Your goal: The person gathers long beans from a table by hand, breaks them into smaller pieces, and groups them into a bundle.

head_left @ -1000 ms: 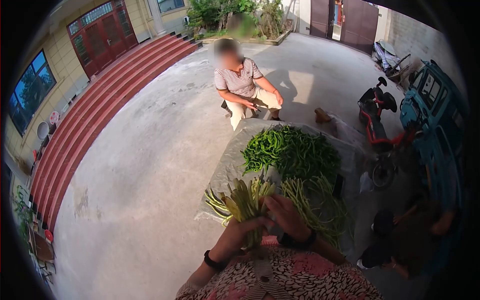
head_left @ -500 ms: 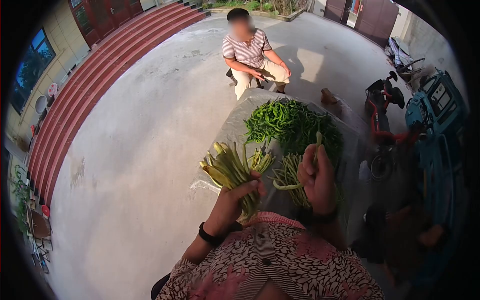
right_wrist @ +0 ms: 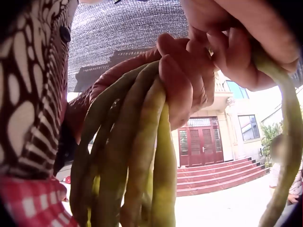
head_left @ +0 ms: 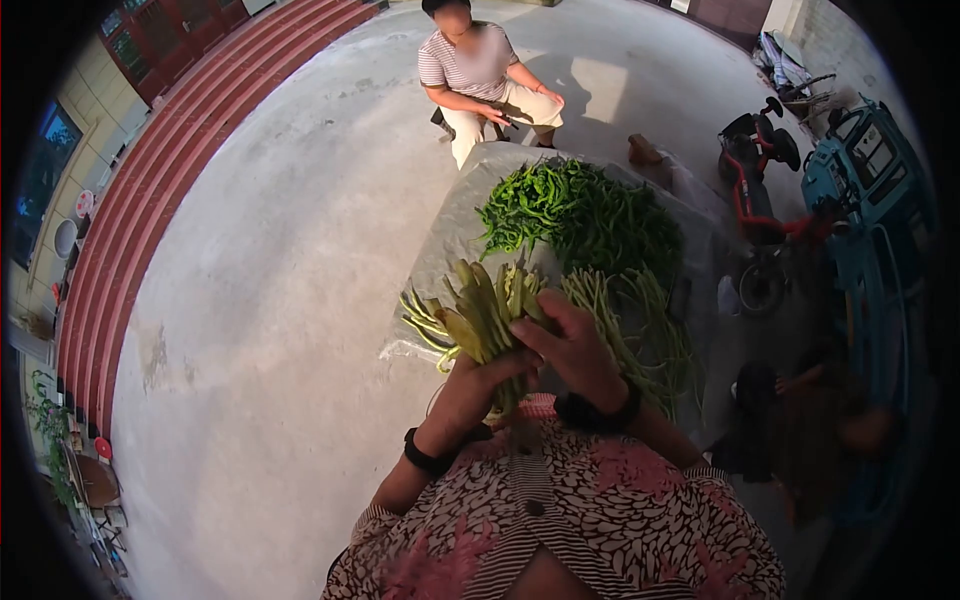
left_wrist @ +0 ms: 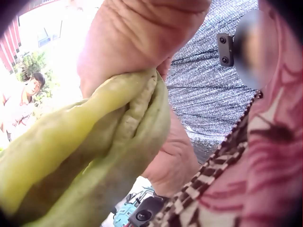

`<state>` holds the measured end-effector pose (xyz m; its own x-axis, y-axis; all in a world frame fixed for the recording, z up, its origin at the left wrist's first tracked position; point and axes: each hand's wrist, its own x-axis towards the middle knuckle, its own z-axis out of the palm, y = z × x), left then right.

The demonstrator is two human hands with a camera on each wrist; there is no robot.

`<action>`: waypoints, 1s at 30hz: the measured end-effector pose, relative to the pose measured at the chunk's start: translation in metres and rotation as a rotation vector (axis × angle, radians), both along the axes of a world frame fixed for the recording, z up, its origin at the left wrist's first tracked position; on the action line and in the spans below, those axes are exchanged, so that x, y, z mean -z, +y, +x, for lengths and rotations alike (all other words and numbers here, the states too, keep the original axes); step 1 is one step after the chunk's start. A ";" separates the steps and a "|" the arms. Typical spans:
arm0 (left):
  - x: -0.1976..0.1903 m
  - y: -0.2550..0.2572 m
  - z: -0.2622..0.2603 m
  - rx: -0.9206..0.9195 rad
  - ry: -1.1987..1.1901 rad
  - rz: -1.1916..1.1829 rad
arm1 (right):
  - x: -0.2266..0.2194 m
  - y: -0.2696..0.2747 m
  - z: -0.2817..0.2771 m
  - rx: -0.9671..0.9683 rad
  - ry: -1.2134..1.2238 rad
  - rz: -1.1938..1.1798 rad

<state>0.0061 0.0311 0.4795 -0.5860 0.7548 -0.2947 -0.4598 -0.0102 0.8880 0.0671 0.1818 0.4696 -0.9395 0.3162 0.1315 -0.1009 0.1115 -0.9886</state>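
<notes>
My left hand (head_left: 470, 388) grips a thick bunch of long beans (head_left: 482, 315) in front of my chest, its ends fanning upward. Against the bunch's right side is my right hand (head_left: 578, 345), fingers curled. A single long bean (right_wrist: 286, 118) hangs from the right hand in the right wrist view, beside the gripped bunch. Close up in the left wrist view, pale, bumpy bean pods (left_wrist: 71, 137) pass under a thumb. Beyond the hands, more long beans (head_left: 655, 340) lie on a plastic sheet (head_left: 448, 225), below a heap of green peppers (head_left: 575, 210).
A person (head_left: 480, 75) sits at the sheet's far edge. To the right stand a red-framed scooter (head_left: 745, 180) and a teal vehicle (head_left: 870, 180). Red steps (head_left: 200, 130) run along the left, and another person (head_left: 810, 430) is in shade at lower right.
Half a second ago the right hand was apart from the bunch, holding a bean up over the sheet; it has moved left, back against the bunch. The left hand has kept its grip.
</notes>
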 end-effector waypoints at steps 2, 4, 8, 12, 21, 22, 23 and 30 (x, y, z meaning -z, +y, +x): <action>-0.004 -0.001 -0.001 -0.003 0.002 -0.019 | 0.002 -0.002 -0.004 0.042 0.066 0.088; -0.007 -0.002 -0.003 -0.027 0.000 -0.064 | 0.004 -0.002 -0.008 0.099 0.169 0.237; 0.004 0.001 -0.005 -0.129 -0.087 0.046 | 0.014 -0.004 -0.007 0.097 0.147 -0.011; 0.010 0.002 -0.010 -0.174 -0.125 0.097 | 0.002 -0.006 -0.005 0.165 0.151 -0.222; 0.005 0.000 -0.010 -0.015 -0.048 0.064 | -0.006 0.008 -0.003 0.118 -0.036 -0.393; 0.003 0.001 -0.009 0.006 -0.034 0.067 | -0.005 0.006 -0.004 0.081 -0.092 -0.371; 0.002 0.001 -0.007 0.027 -0.020 0.068 | -0.005 0.005 -0.004 0.070 -0.158 -0.367; 0.004 -0.004 -0.007 0.122 0.002 0.004 | 0.000 0.002 -0.003 -0.087 -0.130 -0.384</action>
